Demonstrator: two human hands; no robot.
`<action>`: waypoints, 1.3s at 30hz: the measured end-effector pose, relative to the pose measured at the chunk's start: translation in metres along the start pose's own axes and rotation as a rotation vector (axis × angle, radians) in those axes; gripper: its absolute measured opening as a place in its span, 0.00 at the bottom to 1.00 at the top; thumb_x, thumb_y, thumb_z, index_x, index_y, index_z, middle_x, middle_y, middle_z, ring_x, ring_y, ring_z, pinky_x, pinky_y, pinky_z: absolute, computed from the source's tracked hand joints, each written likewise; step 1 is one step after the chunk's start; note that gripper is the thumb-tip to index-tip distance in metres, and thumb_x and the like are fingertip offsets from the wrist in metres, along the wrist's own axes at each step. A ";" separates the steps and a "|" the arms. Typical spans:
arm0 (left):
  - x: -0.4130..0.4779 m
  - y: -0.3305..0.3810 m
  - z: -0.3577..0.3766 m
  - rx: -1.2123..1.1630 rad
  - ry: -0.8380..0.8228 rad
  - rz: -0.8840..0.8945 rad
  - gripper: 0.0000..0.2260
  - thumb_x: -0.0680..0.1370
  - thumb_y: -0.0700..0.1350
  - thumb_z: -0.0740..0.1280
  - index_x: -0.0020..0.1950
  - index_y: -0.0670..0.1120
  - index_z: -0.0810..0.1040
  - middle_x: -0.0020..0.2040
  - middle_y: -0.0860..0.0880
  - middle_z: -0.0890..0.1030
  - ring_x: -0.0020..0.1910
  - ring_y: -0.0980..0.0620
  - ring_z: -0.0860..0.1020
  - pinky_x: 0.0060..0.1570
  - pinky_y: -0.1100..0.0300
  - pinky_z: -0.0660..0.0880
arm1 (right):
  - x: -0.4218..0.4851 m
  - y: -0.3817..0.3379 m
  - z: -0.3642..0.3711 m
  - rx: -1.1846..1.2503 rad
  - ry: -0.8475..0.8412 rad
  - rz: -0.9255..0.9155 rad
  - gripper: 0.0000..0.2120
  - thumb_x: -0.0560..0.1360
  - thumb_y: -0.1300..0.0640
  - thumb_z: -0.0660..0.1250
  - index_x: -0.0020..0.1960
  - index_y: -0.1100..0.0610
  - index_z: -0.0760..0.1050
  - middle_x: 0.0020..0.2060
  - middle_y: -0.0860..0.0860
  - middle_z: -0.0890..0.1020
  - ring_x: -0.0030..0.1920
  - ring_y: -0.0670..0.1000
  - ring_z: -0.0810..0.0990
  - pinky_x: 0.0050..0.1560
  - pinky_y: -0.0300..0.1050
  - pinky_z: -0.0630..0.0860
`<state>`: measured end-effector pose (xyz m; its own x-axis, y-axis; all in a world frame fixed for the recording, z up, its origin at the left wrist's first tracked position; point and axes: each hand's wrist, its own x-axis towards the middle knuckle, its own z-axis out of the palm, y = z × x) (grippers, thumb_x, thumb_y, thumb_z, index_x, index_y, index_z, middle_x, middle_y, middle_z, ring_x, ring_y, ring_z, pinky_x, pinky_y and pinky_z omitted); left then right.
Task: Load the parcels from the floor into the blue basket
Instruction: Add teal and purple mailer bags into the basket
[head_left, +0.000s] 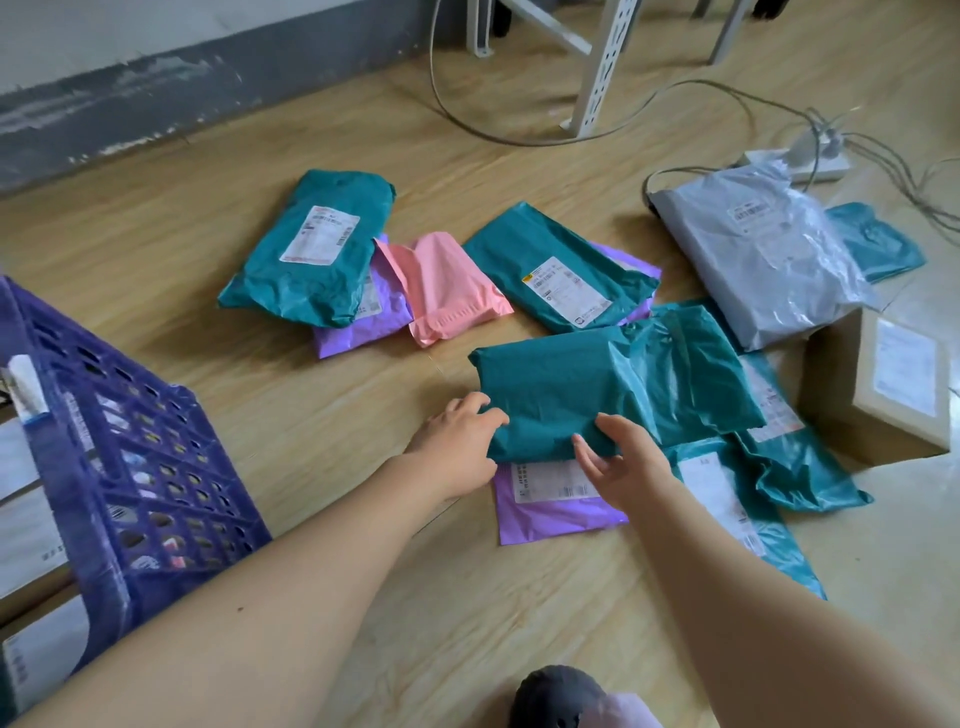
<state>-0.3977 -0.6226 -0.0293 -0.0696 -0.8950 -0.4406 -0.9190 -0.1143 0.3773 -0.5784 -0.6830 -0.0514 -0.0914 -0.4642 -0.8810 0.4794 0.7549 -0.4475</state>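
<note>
Several soft parcels lie on the wooden floor. A teal parcel (597, 384) lies on top of a purple parcel (550, 509) in the near middle. My left hand (462, 441) grips the teal parcel's left corner, fingers curled over its edge. My right hand (623, 467) touches its near edge with spread fingers. The blue basket (130, 447) stands at the left, with parcels showing through its holes. Farther back lie a teal parcel (311, 249), a pink one (447, 286) and another teal one (556, 270).
A grey parcel (763, 249) and a cardboard box (883, 384) lie at the right, with more teal parcels (800, 478) beside my right arm. Cables and a power strip (800, 161) trail at the back right. White metal frame legs (602, 67) stand behind.
</note>
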 end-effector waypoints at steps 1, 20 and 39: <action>0.001 -0.003 0.000 -0.007 0.005 -0.006 0.24 0.75 0.42 0.63 0.72 0.50 0.64 0.74 0.48 0.58 0.72 0.47 0.59 0.67 0.52 0.63 | 0.001 0.000 0.002 -0.031 0.023 -0.022 0.06 0.73 0.63 0.68 0.49 0.60 0.73 0.51 0.57 0.76 0.39 0.54 0.80 0.31 0.42 0.82; -0.010 -0.014 -0.017 -0.071 0.180 -0.096 0.31 0.74 0.47 0.70 0.74 0.50 0.60 0.76 0.47 0.52 0.72 0.44 0.59 0.64 0.51 0.66 | -0.052 -0.008 0.055 -1.027 0.193 -0.934 0.17 0.69 0.65 0.59 0.45 0.52 0.84 0.45 0.51 0.85 0.49 0.54 0.81 0.48 0.39 0.72; -0.046 -0.020 -0.054 -0.211 0.497 -0.272 0.09 0.78 0.41 0.58 0.58 0.45 0.70 0.54 0.43 0.80 0.52 0.39 0.77 0.45 0.51 0.71 | -0.113 -0.007 0.105 -1.042 0.036 -1.125 0.14 0.72 0.61 0.60 0.48 0.52 0.84 0.39 0.50 0.83 0.41 0.51 0.79 0.39 0.39 0.70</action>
<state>-0.3556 -0.6026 0.0271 0.3938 -0.9100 -0.1295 -0.7780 -0.4050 0.4803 -0.4800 -0.6850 0.0674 -0.0050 -0.9998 -0.0194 -0.6545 0.0179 -0.7559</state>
